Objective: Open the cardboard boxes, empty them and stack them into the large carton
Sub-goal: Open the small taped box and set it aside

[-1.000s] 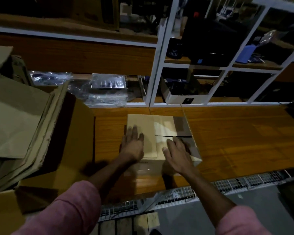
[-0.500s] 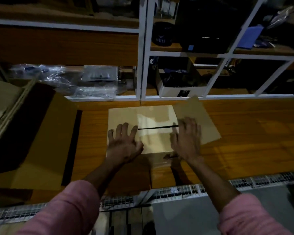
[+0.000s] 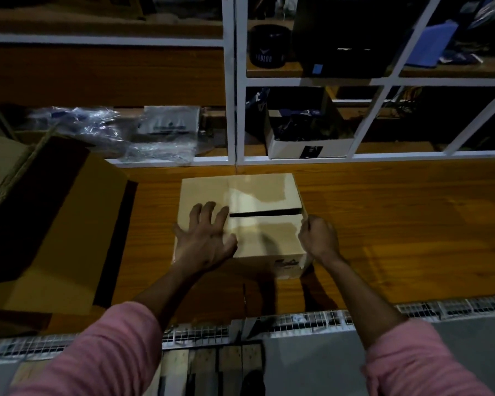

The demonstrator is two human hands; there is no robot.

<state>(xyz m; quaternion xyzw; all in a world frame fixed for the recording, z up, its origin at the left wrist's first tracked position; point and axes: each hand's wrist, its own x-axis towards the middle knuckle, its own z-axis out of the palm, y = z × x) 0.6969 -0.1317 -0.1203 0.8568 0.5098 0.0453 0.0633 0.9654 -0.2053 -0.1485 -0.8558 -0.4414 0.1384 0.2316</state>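
A small cardboard box (image 3: 263, 192) sits in the middle of the wooden table (image 3: 397, 224), its top flaps folded down with a dark slit between them. My left hand (image 3: 206, 238) presses flat on the left part of the top, fingers spread. My right hand (image 3: 317, 238) is at the box's right edge with its fingers curled against the side; whether it grips a flap is hidden. The large carton (image 3: 55, 224) stands open at the left, its flap lying toward the box.
White-framed shelving (image 3: 232, 81) rises behind the table, holding plastic-wrapped items (image 3: 155, 132), a white box (image 3: 306, 147) and dark objects. A wire mesh strip (image 3: 297, 324) runs along the table's near edge.
The right flap that stood out to the side is now folded down onto the box. My right hand moved from the top to the box's right edge. The left hand stayed flat.
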